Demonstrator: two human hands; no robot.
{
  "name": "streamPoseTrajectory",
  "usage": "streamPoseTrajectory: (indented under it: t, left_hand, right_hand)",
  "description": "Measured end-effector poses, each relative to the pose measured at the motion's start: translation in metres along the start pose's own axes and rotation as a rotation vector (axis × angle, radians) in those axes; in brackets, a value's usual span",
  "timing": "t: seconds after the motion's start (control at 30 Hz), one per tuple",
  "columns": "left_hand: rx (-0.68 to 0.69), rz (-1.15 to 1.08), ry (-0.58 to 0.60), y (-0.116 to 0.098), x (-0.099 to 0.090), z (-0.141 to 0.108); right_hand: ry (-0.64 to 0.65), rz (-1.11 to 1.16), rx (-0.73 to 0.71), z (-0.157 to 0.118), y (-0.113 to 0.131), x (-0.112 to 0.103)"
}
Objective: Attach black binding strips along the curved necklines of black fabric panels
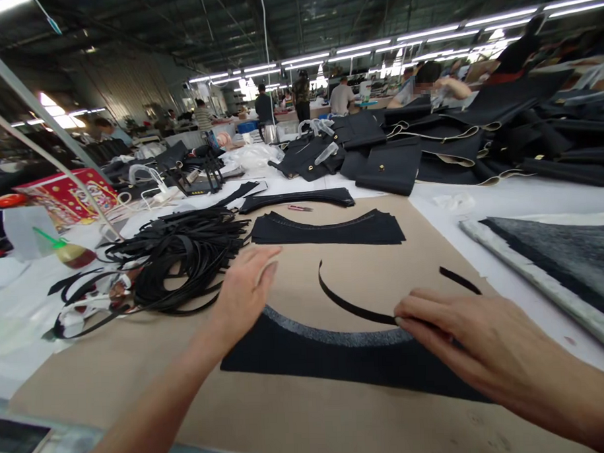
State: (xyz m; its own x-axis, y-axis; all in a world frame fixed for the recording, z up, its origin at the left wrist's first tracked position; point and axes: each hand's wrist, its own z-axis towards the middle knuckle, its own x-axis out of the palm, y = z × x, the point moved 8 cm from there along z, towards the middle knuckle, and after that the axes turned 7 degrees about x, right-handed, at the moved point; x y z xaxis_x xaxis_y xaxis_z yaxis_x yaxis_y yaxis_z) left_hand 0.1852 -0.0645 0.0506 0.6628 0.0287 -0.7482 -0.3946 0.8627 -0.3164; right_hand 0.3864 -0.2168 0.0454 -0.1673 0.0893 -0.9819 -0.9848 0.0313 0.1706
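My right hand point(449, 334) pinches a thin black strip point(352, 308) between thumb and fingers. One length of it curves up to the left, and a dark end shows beyond the knuckles. Beneath lies a dark curved panel point(306, 358) with a grey fuzzy band point(325, 333) along its concave edge; my right hand covers part of its right side. My left hand point(247, 281) is above the panel's left end, fingers apart, holding nothing. A heap of black strips point(184, 257) is just left of it. Farther back, a stack of curved dark pieces point(326, 232) lies on the brown board point(294, 273).
Small red snips point(300, 208) lie behind the stack. Black flap pieces point(389, 164) are piled at the back right. A grey padded slab point(555, 264) is at the right. A bottle with a green nozzle point(72, 253) stands left. People work in the background.
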Motion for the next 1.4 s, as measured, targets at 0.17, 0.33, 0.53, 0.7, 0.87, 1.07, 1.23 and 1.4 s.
streamPoseTrajectory:
  t: [0.17,0.33,0.53,0.7,0.87,1.07,1.23,1.4]
  left_hand:
    - [0.127,-0.418,0.374,-0.093,0.044,0.007]
    - [-0.204,-0.645,0.548,-0.075,0.075,-0.009]
    - [-0.331,-0.558,0.569,-0.058,0.079,-0.015]
    - [-0.417,-0.449,0.622,-0.057,0.084,-0.020]
    - [-0.423,-0.277,0.695,-0.055,0.093,-0.029]
    - [-0.400,-0.145,0.711,-0.051,0.108,-0.036]
    - [-0.390,-0.107,0.717,-0.049,0.114,-0.040]
    - [-0.387,-0.103,0.724,-0.048,0.111,-0.040]
  right_hand:
    - [0.240,0.155,0.043,0.018,0.013,0.011]
    - [0.305,0.227,0.099,0.021,0.007,0.022]
    - [0.294,0.232,0.144,0.023,-0.001,0.034]
    - [0.255,0.036,0.158,0.019,0.005,0.041]
    - [0.245,-0.132,0.141,0.013,0.018,0.053]
    - [0.294,-0.209,0.158,0.015,0.021,0.073]
    - [0.290,-0.215,0.157,0.018,0.020,0.082]
    - [0.295,-0.188,0.156,0.020,0.021,0.083]
